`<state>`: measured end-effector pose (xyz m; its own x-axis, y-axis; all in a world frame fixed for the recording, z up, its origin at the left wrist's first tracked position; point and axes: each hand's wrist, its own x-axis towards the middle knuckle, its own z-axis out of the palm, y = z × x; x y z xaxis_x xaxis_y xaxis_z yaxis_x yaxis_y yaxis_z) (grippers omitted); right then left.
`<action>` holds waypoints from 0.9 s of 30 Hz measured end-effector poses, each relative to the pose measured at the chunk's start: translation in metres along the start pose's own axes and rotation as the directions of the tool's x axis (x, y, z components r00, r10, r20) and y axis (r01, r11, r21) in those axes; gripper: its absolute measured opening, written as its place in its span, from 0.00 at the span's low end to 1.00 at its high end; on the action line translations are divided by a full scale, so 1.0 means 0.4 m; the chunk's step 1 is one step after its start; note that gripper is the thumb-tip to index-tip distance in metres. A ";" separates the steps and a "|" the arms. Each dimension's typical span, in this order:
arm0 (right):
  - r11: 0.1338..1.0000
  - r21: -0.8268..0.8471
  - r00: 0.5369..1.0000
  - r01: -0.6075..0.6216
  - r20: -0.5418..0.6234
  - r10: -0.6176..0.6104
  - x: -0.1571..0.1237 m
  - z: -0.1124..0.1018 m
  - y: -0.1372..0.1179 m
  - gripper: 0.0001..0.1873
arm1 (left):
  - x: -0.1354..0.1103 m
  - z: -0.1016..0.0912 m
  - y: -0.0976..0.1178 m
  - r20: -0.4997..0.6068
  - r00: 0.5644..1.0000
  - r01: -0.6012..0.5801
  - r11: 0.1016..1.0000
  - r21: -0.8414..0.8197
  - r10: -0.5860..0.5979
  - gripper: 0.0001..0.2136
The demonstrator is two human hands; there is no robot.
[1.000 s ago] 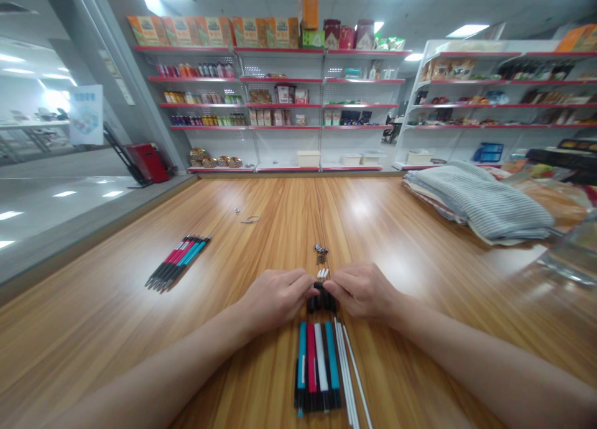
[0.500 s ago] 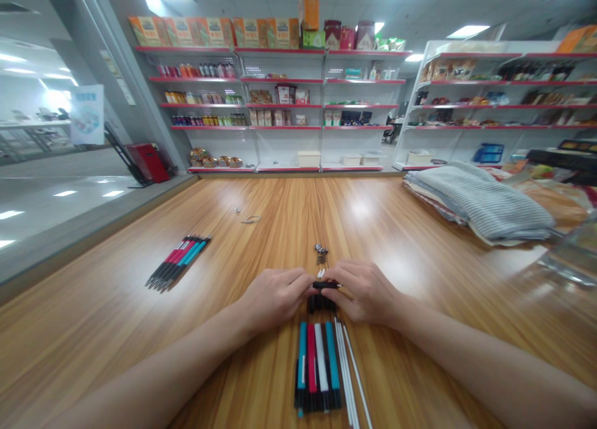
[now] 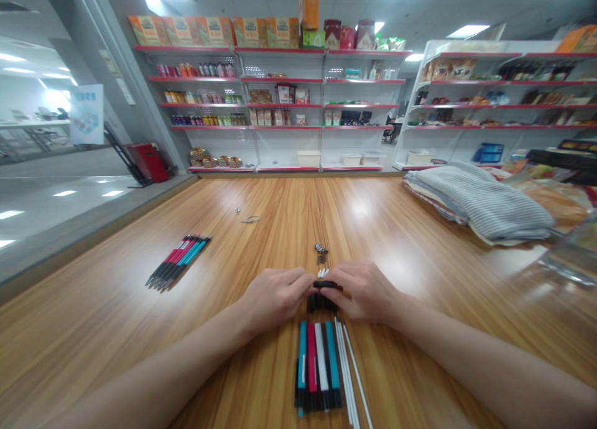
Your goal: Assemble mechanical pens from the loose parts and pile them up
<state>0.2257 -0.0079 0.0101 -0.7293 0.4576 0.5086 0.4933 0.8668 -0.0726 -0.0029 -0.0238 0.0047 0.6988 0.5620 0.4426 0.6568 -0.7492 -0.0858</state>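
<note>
Between the fingertips of my left hand (image 3: 282,295) and my right hand (image 3: 361,292) is a short black pen part (image 3: 325,284), held crosswise. Both hands are closed in a pinch on it. Under my fingers lie several more black pen parts (image 3: 318,302), partly hidden. Just beyond are small white pieces (image 3: 323,272) and a little heap of small metal springs or tips (image 3: 321,252). Closer to me sit several pen barrels (image 3: 321,357) in blue, red and white with black ends. Beside them on the right are thin white refills (image 3: 345,367).
Several assembled pens (image 3: 178,262) lie in a row on the left of the wooden table (image 3: 116,342). A thin ring-shaped loop (image 3: 250,219) rests farther back. Folded striped cloth (image 3: 485,199) and a clear container (image 3: 573,252) are on the right. Stocked shelves (image 3: 280,81) stand behind.
The black part has tilted slightly between my fingertips, and the light bit at its right end no longer shows. My hands have barely moved; everything else stays put.
</note>
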 end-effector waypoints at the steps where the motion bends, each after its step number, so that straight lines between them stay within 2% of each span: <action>1: 1.000 -0.002 1.000 0.004 0.006 -0.004 0.000 0.001 0.001 0.13 | 0.000 0.000 0.000 -0.001 1.000 0.001 1.000 0.000 -0.001 0.11; 11: 0.999 -0.034 1.000 -0.011 -0.002 0.011 -0.003 0.013 0.000 0.17 | 0.000 -0.007 0.001 -0.044 0.997 -0.067 0.998 0.019 0.068 0.10; 14: 0.999 0.042 1.000 -0.024 -0.019 0.025 -0.004 0.016 0.007 0.17 | 0.003 -0.011 0.006 -0.041 0.997 -0.069 0.997 0.027 0.070 0.10; 17: 0.978 0.189 0.992 -0.086 -0.075 0.102 -0.006 0.012 0.034 0.14 | 0.007 -0.012 0.007 -0.021 1.000 0.020 1.000 0.009 -0.020 0.11; 20: 0.924 0.325 0.965 -0.203 -0.095 0.245 -0.010 0.004 0.065 0.15 | 0.008 -0.005 -0.009 -0.034 0.985 0.165 0.985 -0.044 -0.167 0.11; 22: 0.887 0.358 0.933 -0.291 -0.099 0.346 -0.012 0.002 0.080 0.15 | 0.006 0.004 -0.028 -0.058 0.965 0.248 0.964 -0.095 -0.254 0.11; 27: 0.816 0.361 0.821 -0.452 -0.190 0.539 -0.004 0.017 0.093 0.12 | 0.003 0.019 -0.061 -0.066 0.938 0.325 0.930 -0.172 -0.340 0.12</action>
<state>0.2421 0.0249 0.0009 -0.2428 0.8049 0.5415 0.5606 0.5720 -0.5988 -0.0159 -0.0023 0.0004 0.4134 0.7591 0.5029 0.7891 -0.5742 0.2180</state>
